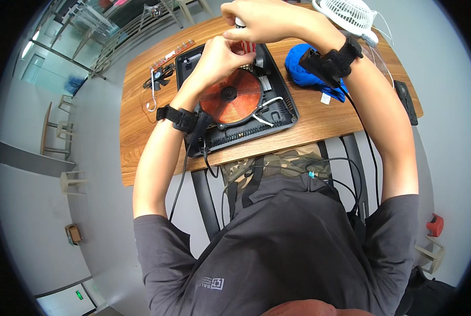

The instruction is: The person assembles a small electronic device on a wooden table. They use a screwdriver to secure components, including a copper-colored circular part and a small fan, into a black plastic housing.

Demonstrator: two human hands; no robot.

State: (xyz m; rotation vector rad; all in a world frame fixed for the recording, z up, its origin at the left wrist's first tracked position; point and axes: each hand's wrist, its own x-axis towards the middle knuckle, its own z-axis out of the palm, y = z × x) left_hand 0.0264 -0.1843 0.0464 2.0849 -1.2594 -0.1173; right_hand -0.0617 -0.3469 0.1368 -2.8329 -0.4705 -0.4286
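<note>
An opened induction cooker base (290, 113), a black plastic shell, lies on the wooden table in front of me. Inside it sits a round copper coil (240, 102) with a dark centre; white wires (267, 113) run at its lower right. Over the far part of the shell, my right hand (259, 21) is closed round the upper end of what looks like a screwdriver (248, 47) with a red-and-white striped handle. My left hand (222, 58) pinches the lower part of that handle. Its tip and whatever it touches are hidden by my fingers.
Left of the shell lie a row of small parts (177, 51), dark small tools (159, 79) and a white cable (152, 97). A blue cloth item (301, 68), a white fan (348, 16) and a long black object (405, 102) are on the right. Cables hang from both wrist straps.
</note>
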